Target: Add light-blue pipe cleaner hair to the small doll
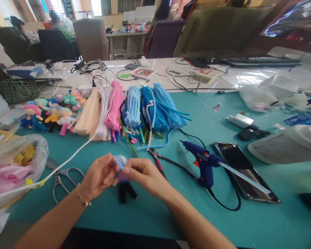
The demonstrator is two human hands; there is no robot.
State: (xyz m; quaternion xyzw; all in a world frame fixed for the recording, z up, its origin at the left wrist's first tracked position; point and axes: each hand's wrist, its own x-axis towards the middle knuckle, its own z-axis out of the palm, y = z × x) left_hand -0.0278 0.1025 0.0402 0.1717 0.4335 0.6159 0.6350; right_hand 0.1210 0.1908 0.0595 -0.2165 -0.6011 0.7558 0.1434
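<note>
The largest thing is the green mat [155,214], which lies below all the fingers and extends to both sides of them. Beyond the fingertips stands a row of fuzzy stem bundles [166,107], in cream, white, pink and several blues. The pile of small dolls [54,114] is beyond the fingers and to their left, beside the cream stems. The clear plastic bag [38,148], with pink and yellow pieces inside, is well apart from the left fingers, on the left side. To the right of the right fingers lie the dark phone [238,169] and, nearer to them, the blue glue gun [203,160], whose pale glue stick reaches over the phone.

The left hand [100,174] has its fingers curled, and the thumb and index finger are pinching the left side of the held doll's light blue head part. The right hand [142,173] has its thumb and index finger pressed on the right side of the same part; its other fingers are folded. The scissors [63,173] lie to the left of the left fingers, and the red-handled pliers [158,160] are just beyond the right hand. The held doll [123,178] is between both hands, its black legs hanging under the fingers. Smallest is the bracelet [83,199], behind the left fingers, on the wrist.
</note>
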